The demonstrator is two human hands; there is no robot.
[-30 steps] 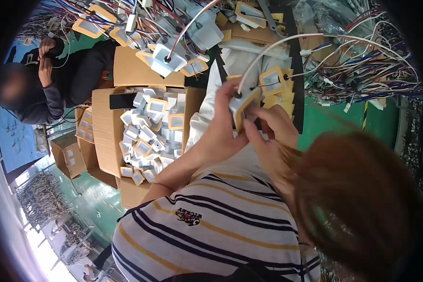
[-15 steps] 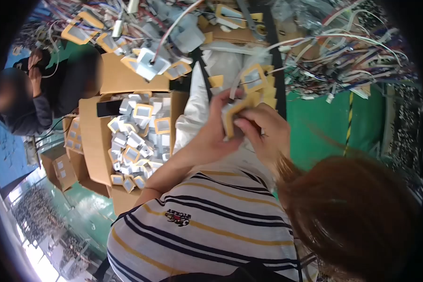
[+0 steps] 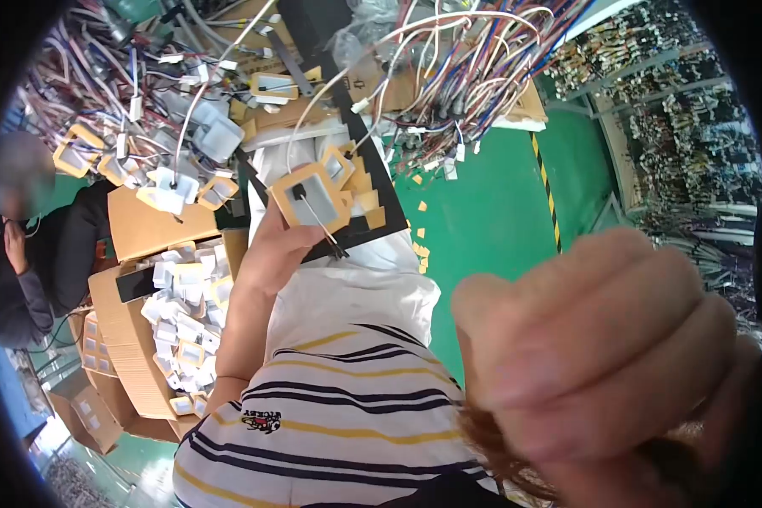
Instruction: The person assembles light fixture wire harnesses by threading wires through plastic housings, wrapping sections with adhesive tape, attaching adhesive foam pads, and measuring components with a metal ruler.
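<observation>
My left hand (image 3: 269, 258) holds a grey square housing (image 3: 320, 196) by its lower left edge. A yellow-orange frame borders the housing, and a thin wire with dark ends lies across its face. Just behind it, a smaller yellow-framed piece (image 3: 337, 167) sits near yellow tabs (image 3: 366, 196) on a black board (image 3: 389, 173). My right hand (image 3: 601, 339) is raised close to the camera, large and blurred, its fingers curled closed. Whatever it may hold is hidden.
A cardboard box (image 3: 123, 339) full of white and yellow-framed housings stands at left. Wire bundles lie at upper left (image 3: 114, 80) and upper right (image 3: 474, 63). Yellow scraps (image 3: 422, 251) dot the green floor (image 3: 474, 203). Another person's dark sleeve (image 3: 38, 309) shows at far left.
My right hand has left the yellow-framed piece and come up close to the camera, closed. My left hand keeps the housing, now turned face up. The whole view has shifted.
</observation>
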